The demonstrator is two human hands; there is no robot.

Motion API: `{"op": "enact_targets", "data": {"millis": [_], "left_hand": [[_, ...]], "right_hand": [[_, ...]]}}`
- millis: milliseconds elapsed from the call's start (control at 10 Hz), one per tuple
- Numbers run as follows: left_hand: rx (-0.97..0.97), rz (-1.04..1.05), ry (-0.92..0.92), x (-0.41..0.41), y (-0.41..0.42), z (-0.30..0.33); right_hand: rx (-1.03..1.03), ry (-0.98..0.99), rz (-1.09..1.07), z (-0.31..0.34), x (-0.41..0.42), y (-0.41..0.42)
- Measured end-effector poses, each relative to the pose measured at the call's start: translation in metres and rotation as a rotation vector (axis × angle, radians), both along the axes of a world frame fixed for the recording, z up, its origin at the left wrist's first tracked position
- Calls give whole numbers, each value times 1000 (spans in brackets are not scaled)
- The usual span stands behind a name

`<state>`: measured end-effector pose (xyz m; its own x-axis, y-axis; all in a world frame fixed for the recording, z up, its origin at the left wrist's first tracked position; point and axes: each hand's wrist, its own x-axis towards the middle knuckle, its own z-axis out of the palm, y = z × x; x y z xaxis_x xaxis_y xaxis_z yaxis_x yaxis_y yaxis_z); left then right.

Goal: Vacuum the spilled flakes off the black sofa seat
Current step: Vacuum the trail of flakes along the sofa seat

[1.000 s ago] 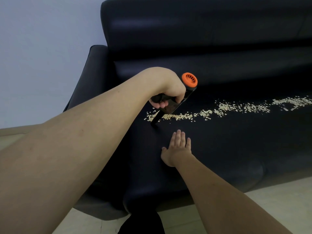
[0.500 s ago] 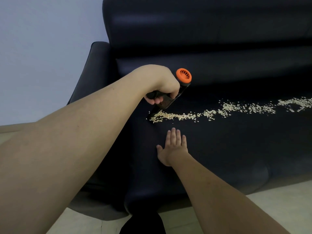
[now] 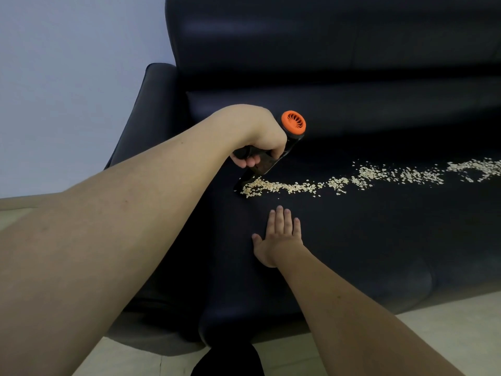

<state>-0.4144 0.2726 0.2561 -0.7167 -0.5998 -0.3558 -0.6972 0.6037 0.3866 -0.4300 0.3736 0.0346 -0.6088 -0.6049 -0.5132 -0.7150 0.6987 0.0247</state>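
Observation:
A line of pale flakes (image 3: 360,178) runs across the black sofa seat (image 3: 379,240) from its left part to the right edge of view. My left hand (image 3: 261,143) grips the handle of a small black handheld vacuum (image 3: 267,162) with an orange vented end cap (image 3: 293,122). Its nozzle slants down and touches the seat at the left end of the flake line. My right hand (image 3: 279,236) lies flat on the seat with straight fingers, just in front of the flakes.
The sofa's backrest (image 3: 325,44) rises behind the seat and its armrest (image 3: 151,104) stands at the left. A pale wall (image 3: 67,77) is at the left, light floor tiles (image 3: 447,329) lie below, and a dark-clothed leg (image 3: 227,359) shows at the bottom.
The vacuum's nozzle has shifted left to the very end of the flake line, and the loose flakes left of it are gone. My right hand stays flat on the seat.

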Motion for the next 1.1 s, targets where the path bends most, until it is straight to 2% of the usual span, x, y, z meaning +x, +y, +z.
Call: {"op": "enact_targets", "data": {"millis": [1100], "left_hand": [[8,-40,-8,-3,16,6]], "right_hand": [[-20,-7,3,-3,-1,1]]}}
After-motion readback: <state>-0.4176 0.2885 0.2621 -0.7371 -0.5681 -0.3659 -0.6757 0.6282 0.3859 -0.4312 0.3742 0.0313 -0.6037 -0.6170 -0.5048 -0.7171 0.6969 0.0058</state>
